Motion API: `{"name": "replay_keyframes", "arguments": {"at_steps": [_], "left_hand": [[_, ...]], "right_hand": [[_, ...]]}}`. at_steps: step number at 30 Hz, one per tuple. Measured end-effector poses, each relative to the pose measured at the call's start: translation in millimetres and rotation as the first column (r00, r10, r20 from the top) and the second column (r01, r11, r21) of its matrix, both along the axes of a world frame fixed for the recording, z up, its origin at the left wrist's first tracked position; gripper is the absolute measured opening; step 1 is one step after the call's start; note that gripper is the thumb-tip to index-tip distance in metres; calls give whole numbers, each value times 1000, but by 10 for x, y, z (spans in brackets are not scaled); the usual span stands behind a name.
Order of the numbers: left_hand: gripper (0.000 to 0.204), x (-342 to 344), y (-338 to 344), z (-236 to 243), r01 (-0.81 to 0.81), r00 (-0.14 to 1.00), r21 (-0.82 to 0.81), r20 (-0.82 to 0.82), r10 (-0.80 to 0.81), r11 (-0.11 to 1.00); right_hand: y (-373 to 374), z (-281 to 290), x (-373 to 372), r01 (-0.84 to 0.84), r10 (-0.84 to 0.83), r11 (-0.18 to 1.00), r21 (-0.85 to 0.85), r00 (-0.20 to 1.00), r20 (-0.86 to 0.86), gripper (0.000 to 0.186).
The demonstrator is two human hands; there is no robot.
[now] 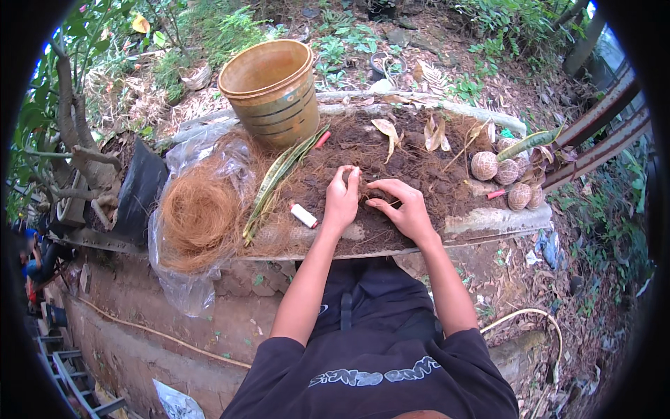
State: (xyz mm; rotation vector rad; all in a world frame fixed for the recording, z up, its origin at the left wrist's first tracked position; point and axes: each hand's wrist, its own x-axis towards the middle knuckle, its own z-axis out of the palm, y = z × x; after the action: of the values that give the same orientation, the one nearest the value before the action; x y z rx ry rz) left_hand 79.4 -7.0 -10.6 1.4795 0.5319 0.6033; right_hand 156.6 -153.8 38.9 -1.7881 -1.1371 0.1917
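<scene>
Over the dark, fibrous soil (426, 185) on the slab, my two hands are close together. My left hand (340, 201) has its fingers bent and pinched near the tips. Facing it, my right hand (401, 208) curls its fingers and thumb inward around a small dark patch. Whatever lies between the fingertips is too small and too like the soil to name. Beside my left wrist is a white thread spool (303, 216). Long variegated leaves (279, 178) lie farther left. Several thread-wrapped balls (484, 166) rest at the right end, one with a green leaf (530, 143).
A tan plastic bucket (272, 98) stands at the back left of the slab. Brown coir fibre (199, 213) is heaped on clear plastic (185, 290) at the left. Dry leaves (436, 133) lie on the soil. Rusty metal bars (593, 136) reach in from the right.
</scene>
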Motion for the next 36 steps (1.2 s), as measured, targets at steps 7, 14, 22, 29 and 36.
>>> {"name": "replay_keyframes", "arguments": {"at_steps": [7, 14, 22, 29, 36], "left_hand": [[17, -106, -11, 197, 80, 996, -367, 68, -59, 927], [18, -157, 41, 175, 138, 985, -448, 156, -75, 883], [38, -161, 76, 237, 240, 953, -570, 294, -78, 786], [34, -139, 11, 255, 242, 965, -751, 255, -69, 615], [28, -56, -63, 331, 8, 992, -864, 71, 106, 503]], "right_hand": [[28, 20, 232, 309, -299, 951, 4, 925, -235, 23], [-71, 164, 183, -63, 83, 995, -82, 959, 271, 44], [-61, 102, 177, 44, -42, 998, -38, 997, 59, 33], [79, 279, 212, -224, 215, 975, 5, 940, 264, 39], [261, -44, 138, -253, 232, 967, 23, 917, 325, 38]]}}
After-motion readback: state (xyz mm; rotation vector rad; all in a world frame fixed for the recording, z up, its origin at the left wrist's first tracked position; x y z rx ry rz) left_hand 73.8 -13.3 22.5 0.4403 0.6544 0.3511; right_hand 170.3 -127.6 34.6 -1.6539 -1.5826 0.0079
